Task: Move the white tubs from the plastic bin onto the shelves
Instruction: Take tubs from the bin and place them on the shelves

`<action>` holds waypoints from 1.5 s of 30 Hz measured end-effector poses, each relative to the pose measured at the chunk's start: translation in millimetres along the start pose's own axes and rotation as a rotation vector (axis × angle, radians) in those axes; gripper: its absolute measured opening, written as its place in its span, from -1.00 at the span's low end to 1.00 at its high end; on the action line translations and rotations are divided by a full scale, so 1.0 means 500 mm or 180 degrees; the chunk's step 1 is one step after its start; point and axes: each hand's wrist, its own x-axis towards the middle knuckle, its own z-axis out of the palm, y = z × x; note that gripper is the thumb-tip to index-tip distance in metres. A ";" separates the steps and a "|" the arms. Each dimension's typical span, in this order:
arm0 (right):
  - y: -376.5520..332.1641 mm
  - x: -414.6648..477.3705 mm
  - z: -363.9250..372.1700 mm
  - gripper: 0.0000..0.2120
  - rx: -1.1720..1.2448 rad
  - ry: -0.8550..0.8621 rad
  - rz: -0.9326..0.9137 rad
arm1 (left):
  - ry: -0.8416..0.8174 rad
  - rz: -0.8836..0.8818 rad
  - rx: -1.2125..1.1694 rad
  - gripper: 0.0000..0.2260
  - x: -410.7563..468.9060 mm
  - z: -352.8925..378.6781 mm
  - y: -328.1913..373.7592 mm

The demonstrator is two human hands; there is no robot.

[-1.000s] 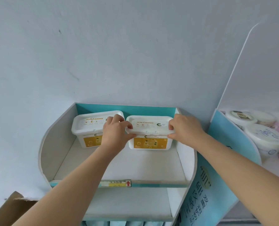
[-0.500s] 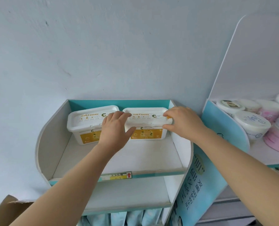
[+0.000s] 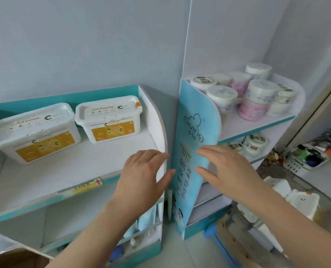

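Two white tubs with yellow labels stand side by side on the top shelf (image 3: pixel 68 171) of the left rack, one at the left (image 3: pixel 31 130) and one at the right (image 3: pixel 108 118). My left hand (image 3: pixel 141 173) hovers open in front of the shelf's right side panel, holding nothing. My right hand (image 3: pixel 226 171) is open too, in front of the blue side panel (image 3: pixel 195 120) of the neighbouring rack. At the lower right a clear plastic bin (image 3: pixel 323 204) holds more white tubs (image 3: pixel 301 200).
The right rack carries several round white and pink jars (image 3: pixel 255 93) on its top shelf, more jars below. A white basket (image 3: pixel 313 153) with coloured items sits on the floor at the far right. A cardboard box corner (image 3: pixel 16 258) shows at bottom left.
Both hands have let go of the right tub and pulled back off the shelf toward me. My view has swung right and down, bringing the plastic bin into sight.
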 end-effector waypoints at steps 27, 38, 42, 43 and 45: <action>0.863 -0.508 0.019 -0.65 0.0093 -0.1103 0.2232 | -0.2161 -0.0308 -0.0712 -0.62 0.110 0.683 0.673; 1.113 -0.442 0.122 -0.69 0.0340 -0.1322 0.2528 | -0.2885 -0.0501 -0.1034 -0.61 0.229 0.947 0.754; 1.195 -0.432 0.166 -0.72 0.0367 -0.1548 0.2503 | -0.3202 -0.0761 -0.1022 -0.60 0.239 1.020 0.787; 1.218 -0.430 0.178 -0.73 0.0376 -0.1595 0.2462 | -0.3266 -0.0879 -0.1029 -0.59 0.239 1.040 0.793; 1.266 -0.423 0.206 -0.71 0.0423 -0.1665 0.2335 | -0.3374 -0.1127 -0.1016 -0.57 0.235 1.077 0.805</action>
